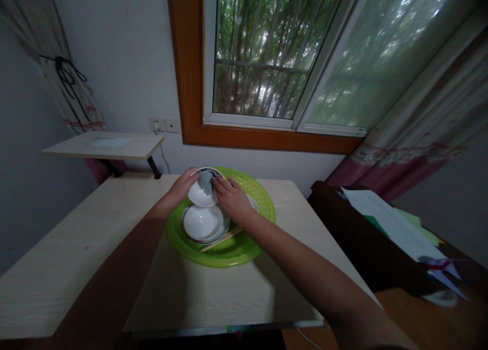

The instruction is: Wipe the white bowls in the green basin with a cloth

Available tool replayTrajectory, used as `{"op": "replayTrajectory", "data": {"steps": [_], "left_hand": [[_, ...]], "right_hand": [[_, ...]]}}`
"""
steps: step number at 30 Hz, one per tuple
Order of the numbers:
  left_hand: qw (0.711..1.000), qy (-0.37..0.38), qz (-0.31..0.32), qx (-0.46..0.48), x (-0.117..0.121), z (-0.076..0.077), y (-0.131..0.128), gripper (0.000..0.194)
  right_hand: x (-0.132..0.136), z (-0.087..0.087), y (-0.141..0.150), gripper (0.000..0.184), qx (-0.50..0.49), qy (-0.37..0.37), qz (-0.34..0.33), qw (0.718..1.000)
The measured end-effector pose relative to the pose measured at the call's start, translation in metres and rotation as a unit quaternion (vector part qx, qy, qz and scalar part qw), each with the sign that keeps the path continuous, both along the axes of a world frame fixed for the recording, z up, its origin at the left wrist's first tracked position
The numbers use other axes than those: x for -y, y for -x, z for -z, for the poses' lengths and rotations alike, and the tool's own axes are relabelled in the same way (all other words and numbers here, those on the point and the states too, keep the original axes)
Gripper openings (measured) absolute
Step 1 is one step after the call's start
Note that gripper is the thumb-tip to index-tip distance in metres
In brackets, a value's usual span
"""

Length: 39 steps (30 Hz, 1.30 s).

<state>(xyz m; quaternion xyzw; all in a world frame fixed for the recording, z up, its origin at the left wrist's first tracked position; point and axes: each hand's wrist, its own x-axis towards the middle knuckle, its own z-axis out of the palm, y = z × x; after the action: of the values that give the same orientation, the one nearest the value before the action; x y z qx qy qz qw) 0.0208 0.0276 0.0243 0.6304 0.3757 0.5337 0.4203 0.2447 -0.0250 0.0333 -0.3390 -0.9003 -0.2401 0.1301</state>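
My left hand (184, 185) grips the rim of a white bowl (202, 196), which is tilted up over the green basin (217, 261). Inside that bowl lies a grey cloth (206, 181), and the closed fingers of my right hand (230, 197) press it against the bowl's inner side. Just below, another white bowl (203, 223) sits on stacked dishes in the basin. A pair of chopsticks (221, 239) rests beside the stack. Part of one more white dish (252, 203) shows behind my right wrist.
The basin stands on a pale wooden table (95, 238). A small raised shelf (110, 145) is at the back left, below wall sockets (163, 125). To the right, papers (385, 223) lie on a dark piece of furniture (351, 238). A window is behind the table.
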Motion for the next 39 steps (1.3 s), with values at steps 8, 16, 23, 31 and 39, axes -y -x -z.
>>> {"op": "replayTrajectory", "data": {"steps": [8,16,23,31,39], "left_hand": [[0.995,-0.018,-0.074,-0.059,0.002,0.000,0.003,0.040],[0.984,-0.049,-0.098,-0.140,0.005,-0.001,0.004,0.038],[0.975,-0.064,-0.111,-0.181,0.008,-0.003,0.004,0.037],[0.974,-0.065,-0.130,-0.176,0.005,-0.001,0.004,0.032],[0.976,-0.029,-0.145,-0.157,0.005,-0.003,0.002,0.032]], "right_hand": [[0.005,-0.001,0.004,0.037,0.021,0.065,0.013,0.998],[0.000,0.013,0.003,0.052,0.003,0.177,-0.065,0.982],[0.000,0.015,0.003,0.079,-0.060,0.281,-0.155,0.945],[-0.002,0.015,0.004,0.080,-0.058,0.272,-0.168,0.946],[-0.005,0.015,0.003,0.062,-0.027,0.144,-0.020,0.989]]}}
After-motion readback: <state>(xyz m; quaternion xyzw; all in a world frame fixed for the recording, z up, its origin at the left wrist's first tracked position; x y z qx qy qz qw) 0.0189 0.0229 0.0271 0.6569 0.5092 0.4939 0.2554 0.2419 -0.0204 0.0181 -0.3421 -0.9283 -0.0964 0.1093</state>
